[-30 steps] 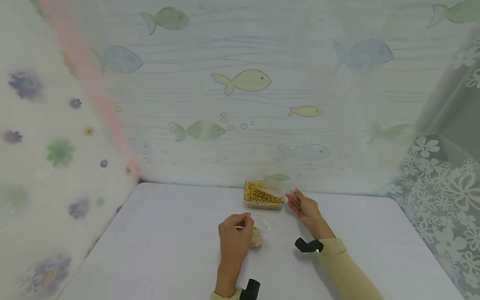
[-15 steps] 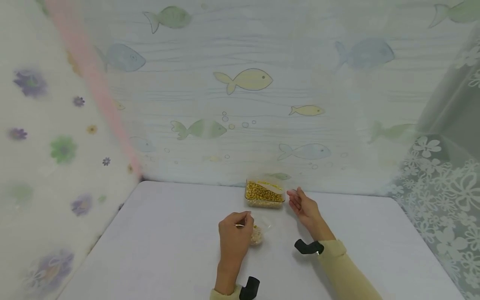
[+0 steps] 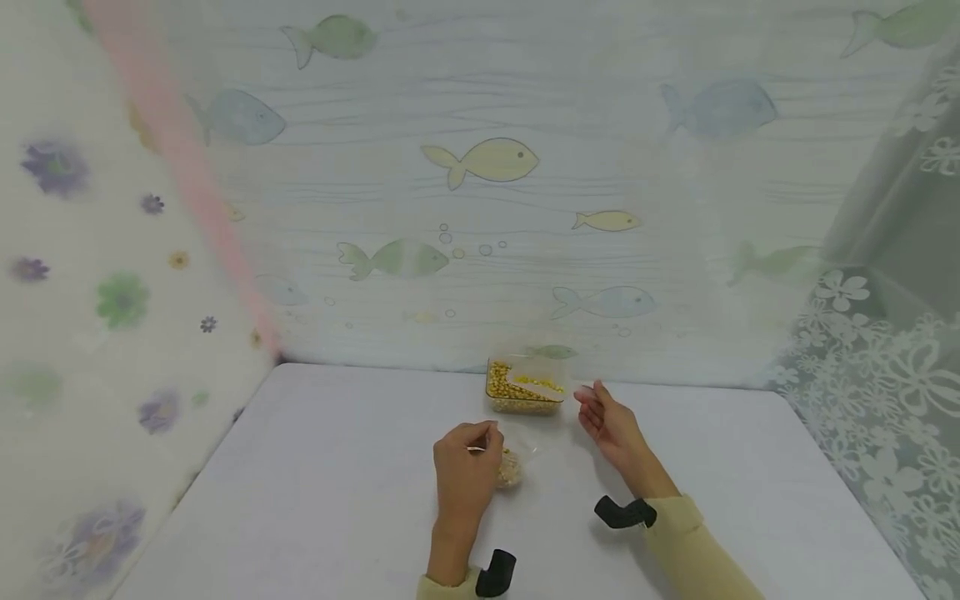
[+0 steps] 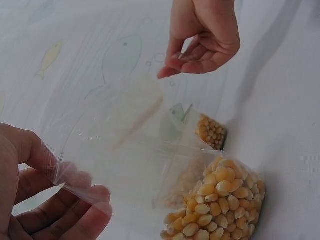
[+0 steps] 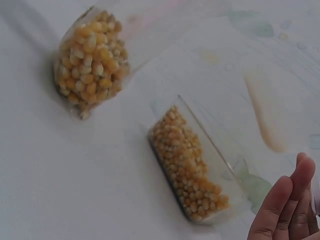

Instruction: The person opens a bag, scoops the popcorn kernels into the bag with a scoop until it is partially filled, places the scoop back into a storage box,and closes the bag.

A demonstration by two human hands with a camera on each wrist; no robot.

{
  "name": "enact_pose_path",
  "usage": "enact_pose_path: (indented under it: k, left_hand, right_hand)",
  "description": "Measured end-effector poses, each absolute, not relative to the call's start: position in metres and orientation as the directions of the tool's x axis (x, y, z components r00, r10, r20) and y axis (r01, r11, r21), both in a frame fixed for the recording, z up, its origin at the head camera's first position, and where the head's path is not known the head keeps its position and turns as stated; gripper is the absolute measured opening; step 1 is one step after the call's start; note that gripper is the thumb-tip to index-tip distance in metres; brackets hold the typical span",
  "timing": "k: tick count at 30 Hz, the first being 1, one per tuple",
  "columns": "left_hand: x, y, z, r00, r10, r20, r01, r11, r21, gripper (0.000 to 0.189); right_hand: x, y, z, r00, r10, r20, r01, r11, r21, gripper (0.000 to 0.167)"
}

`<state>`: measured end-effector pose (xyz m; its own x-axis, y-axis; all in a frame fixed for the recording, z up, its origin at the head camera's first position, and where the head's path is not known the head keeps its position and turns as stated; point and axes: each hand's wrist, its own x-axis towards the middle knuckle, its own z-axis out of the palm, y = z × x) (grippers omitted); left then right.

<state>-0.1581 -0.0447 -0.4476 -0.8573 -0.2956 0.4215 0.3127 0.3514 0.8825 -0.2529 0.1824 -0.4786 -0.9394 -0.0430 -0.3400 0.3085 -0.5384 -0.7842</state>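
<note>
In the head view my left hand [image 3: 465,467] pinches the upper edge of a clear plastic bag [image 4: 75,185]. Corn kernels [image 4: 225,200] fill the bag's bottom, which rests on the white table. Beside the right end of a clear rectangular box [image 3: 523,407] my right hand [image 3: 618,429] is raised, fingers curled, pinching a thin whitish thing [image 3: 587,387]; I cannot tell its kind. More corn kernels [image 5: 182,165] lie in the box, sloping lower toward one end. A pale elongated shape [image 5: 262,112] shows beyond the right fingertips in the right wrist view.
A white table [image 3: 337,500] runs back to a cloth wall [image 3: 487,100] printed with fish. Flowered cloth [image 3: 120,300] hangs at the left, lace curtain [image 3: 892,467] at the right. A black wrist mount [image 3: 626,512] sits on the right forearm.
Over the box, the pale patch among the kernels now shows as a strip with yellow kernels above it. The left hand keeps its grip on the bag; the right hand has hardly moved.
</note>
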Motion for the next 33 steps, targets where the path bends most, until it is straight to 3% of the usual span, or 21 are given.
enact_pose_path:
  k: [7, 20, 27, 33]
  left_hand:
    - [-0.159, -0.045, -0.448, -0.854, -0.295, 0.428, 0.312, 0.368, 0.876, 0.013]
    - [-0.158, -0.045, -0.451, -0.855, -0.301, 0.423, 0.301, 0.377, 0.876, 0.013]
    - [-0.158, -0.044, -0.451, -0.86, -0.288, 0.42, 0.301, 0.376, 0.876, 0.013]
    - [-0.159, -0.043, -0.45, -0.86, -0.279, 0.428, 0.305, 0.391, 0.868, 0.012]
  right_hand:
    - [-0.236, 0.183, -0.468, -0.938, -0.057, -0.342, 0.325, -0.489, -0.809, 0.032]
    - [-0.217, 0.182, -0.466, -0.943, -0.101, -0.316, 0.33, -0.382, -0.863, 0.033]
    - [-0.211, 0.177, -0.458, -0.971, 0.035, -0.238, 0.221, -0.251, -0.942, 0.03]
    - [-0.203, 0.173, -0.444, -0.991, 0.097, -0.089, 0.081, -0.082, -0.993, 0.038]
